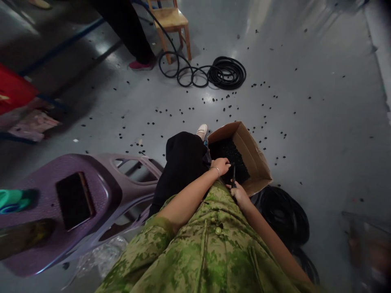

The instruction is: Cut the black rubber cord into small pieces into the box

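My left hand (221, 164), with a bracelet at the wrist, is closed in a pinch over the cardboard box (255, 156). What its fingertips hold is too small and dark to name. Below and to its right, my right hand (240, 193) is wrapped round a slim black tool (234, 176) that points up toward the left fingertips. The tool's exact kind does not show. Many small black pieces (229, 149) fill the bottom of the open box, which stands on the floor in front of me.
Small black bits lie scattered over the grey floor. A coil of black hose (227, 73) lies ahead by a wooden chair (170, 18) and a person's leg (130, 30). Another black coil (284, 213) is at right. A purple stool (104, 183) at left bears a phone (75, 200).
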{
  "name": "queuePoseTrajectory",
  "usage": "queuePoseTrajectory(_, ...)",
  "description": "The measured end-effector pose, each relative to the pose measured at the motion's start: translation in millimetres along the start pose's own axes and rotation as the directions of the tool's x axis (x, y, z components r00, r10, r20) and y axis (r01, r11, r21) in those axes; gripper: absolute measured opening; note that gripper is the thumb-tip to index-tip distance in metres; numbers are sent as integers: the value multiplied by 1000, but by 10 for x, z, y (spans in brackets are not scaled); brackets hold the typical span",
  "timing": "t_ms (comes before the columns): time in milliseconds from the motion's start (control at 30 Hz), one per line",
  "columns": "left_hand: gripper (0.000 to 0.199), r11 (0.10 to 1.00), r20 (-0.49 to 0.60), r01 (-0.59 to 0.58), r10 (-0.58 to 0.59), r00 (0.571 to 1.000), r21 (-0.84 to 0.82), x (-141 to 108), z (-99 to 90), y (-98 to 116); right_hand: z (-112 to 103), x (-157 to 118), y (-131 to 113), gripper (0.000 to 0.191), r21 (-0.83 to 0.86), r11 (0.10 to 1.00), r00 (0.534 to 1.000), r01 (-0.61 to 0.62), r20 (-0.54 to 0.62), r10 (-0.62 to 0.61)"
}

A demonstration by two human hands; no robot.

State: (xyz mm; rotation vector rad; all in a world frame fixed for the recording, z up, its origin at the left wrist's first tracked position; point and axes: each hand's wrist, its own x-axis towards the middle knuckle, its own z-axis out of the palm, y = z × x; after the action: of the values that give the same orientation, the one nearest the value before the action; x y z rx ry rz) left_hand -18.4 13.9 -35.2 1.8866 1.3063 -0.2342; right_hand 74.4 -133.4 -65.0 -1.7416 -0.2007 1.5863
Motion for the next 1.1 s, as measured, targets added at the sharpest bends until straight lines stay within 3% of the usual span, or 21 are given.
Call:
queuePoseTrajectory(333, 28, 999, -37, -15, 14, 999, -51, -56, -46, 42, -153, -109, -40, 70, -116, 993, 998, 7, -56, -13)
queuePoseTrajectory(600, 27, 996, -22, -59, 57, 998, -64, -60, -17, 51, -194, -106, 27, 70, 61, 998, 994, 17, -110, -11)
queuePoseTrajectory(767, 28, 995, -22, -63, 61, 998, -81, -69, -16, 56, -208, -68, 53, 66, 27, 999, 987, 34, -159, -29)
queuePoseTrajectory(1100, 28, 994, -10, -83, 82, 997, -64, -66, -19, 63, -235, -96, 15, 73, -10, 1000, 994, -10, -109, 8)
